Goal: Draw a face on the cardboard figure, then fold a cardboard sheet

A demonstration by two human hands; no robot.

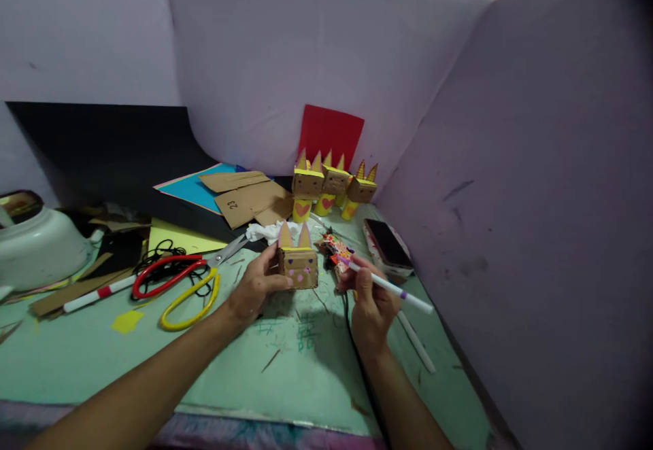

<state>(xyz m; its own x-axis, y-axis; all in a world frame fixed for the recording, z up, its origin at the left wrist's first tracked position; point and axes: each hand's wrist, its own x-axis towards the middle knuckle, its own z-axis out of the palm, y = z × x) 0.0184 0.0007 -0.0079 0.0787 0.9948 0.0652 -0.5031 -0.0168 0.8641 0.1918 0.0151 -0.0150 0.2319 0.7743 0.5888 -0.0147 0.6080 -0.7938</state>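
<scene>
My left hand (258, 283) is closed on a small cardboard box head (300, 273), its thumb across the front. Two pointed ears stand on top, and the face carries dark eyes and pink-purple dots. To the right, my right hand (372, 300) grips a white marker pen (395, 288) with a purple band; its purple tip points left toward the box head, with a gap between them. Behind that pen lies a patterned red and white thing (337, 246) with a black cord, partly hidden by my right hand, so its kind is unclear.
Several finished box-headed figures (309, 183) stand at the back before a red sheet (331, 134). Large scissors (176, 287), a red-banded marker (99, 293) and a white pot (43, 246) lie left. A phone (388, 243) and another white pen (417, 342) are right.
</scene>
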